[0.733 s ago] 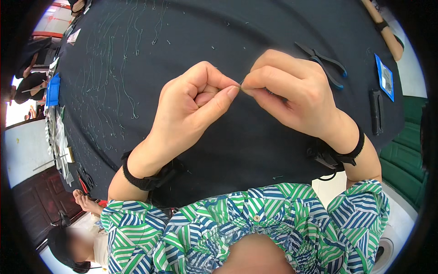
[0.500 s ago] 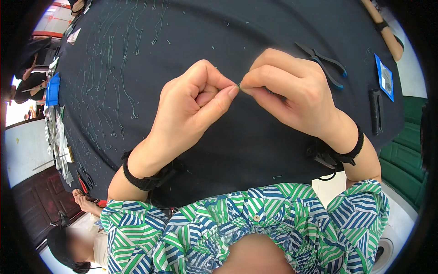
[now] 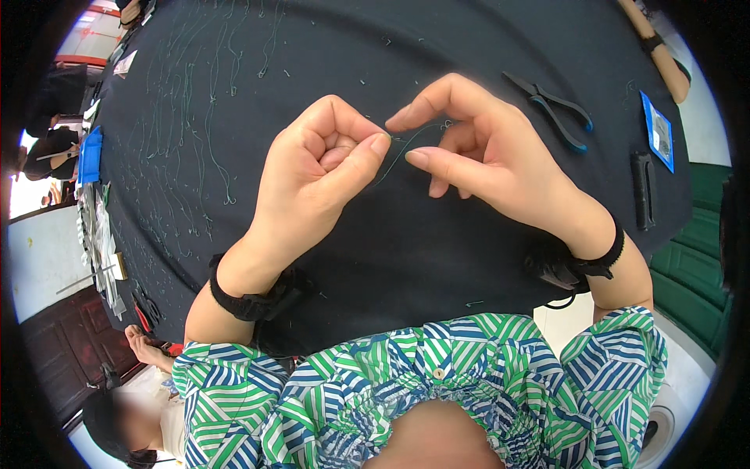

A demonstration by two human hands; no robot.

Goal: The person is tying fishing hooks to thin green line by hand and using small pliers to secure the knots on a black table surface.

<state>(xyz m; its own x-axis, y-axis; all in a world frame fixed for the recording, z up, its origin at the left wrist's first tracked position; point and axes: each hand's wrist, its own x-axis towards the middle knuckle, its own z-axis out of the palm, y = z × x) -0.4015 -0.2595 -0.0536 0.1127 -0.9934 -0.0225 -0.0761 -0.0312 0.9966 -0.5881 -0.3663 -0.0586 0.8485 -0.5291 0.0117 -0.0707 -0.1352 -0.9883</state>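
The thin green thread [image 3: 419, 129], left of the pliers [image 3: 556, 109], is hard to follow: one end disappears into the pinch of the left hand [image 3: 324, 156], and a tiny pale bit, too small to name, shows along it by the bent forefinger of the right hand [image 3: 492, 148], just left of the pliers. The left thumb and forefinger are pressed together on the thread; the right thumb and forefinger stand apart with it passing between them, and whether the curled fingers behind touch it I cannot tell. Black devices under both wrist straps, nearer the wearer than the pliers, are partly hidden. A co-worker's forearm [image 3: 656, 47], beyond and right of the pliers, is cut off by the dark rim. The dark cloth [image 3: 437, 250] gives a wide stretch between the pliers and the wearer's patterned shirt [image 3: 336, 391]; its right edge curves down past a blue packet [image 3: 658, 131] and a black case [image 3: 644, 191], both right of the pliers. Far left of the pliers, rows of fine threads [image 3: 187, 102] cover the softly creased cloth, with a blue tray [image 3: 90, 155] past them, and green panelling [image 3: 695, 258] rises right of and nearer than the pliers.
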